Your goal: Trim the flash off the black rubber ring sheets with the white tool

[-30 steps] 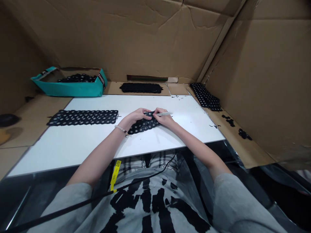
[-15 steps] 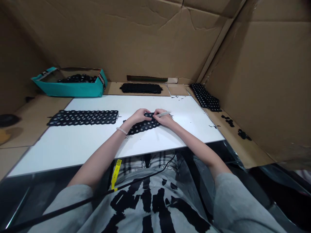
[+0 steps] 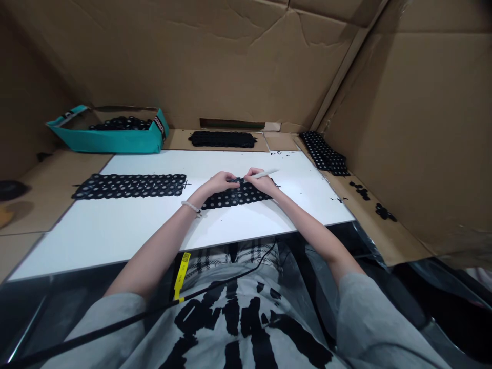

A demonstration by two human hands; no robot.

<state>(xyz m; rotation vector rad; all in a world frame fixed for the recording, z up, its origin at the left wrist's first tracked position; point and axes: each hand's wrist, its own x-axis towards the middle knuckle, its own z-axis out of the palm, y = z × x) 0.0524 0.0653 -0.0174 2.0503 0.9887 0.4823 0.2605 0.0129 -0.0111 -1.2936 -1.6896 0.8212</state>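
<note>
A black strip with rows of pale round holes point(image 3: 236, 198) lies on the white board in front of me, slightly slanted. My left hand point(image 3: 219, 185) rests over its left part, thumb and fingers closed on the far edge. In my right hand point(image 3: 262, 182) is a slim white pen-like tool point(image 3: 267, 173), its lower end at the strip's far edge close to my left fingertips. Whatever the tool's tip touches is too small to make out.
Another holed strip point(image 3: 130, 186) lies left on the white board point(image 3: 126, 230). Behind stand a teal box point(image 3: 111, 141) of black pieces and a black stack point(image 3: 223, 139). More holed strips point(image 3: 325, 154) and black scraps point(image 3: 384, 211) lie right, by cardboard walls.
The black strip has shifted right and lies a little flatter, showing past my right wrist. My right hand and the white tool have moved slightly right and away from me.
</note>
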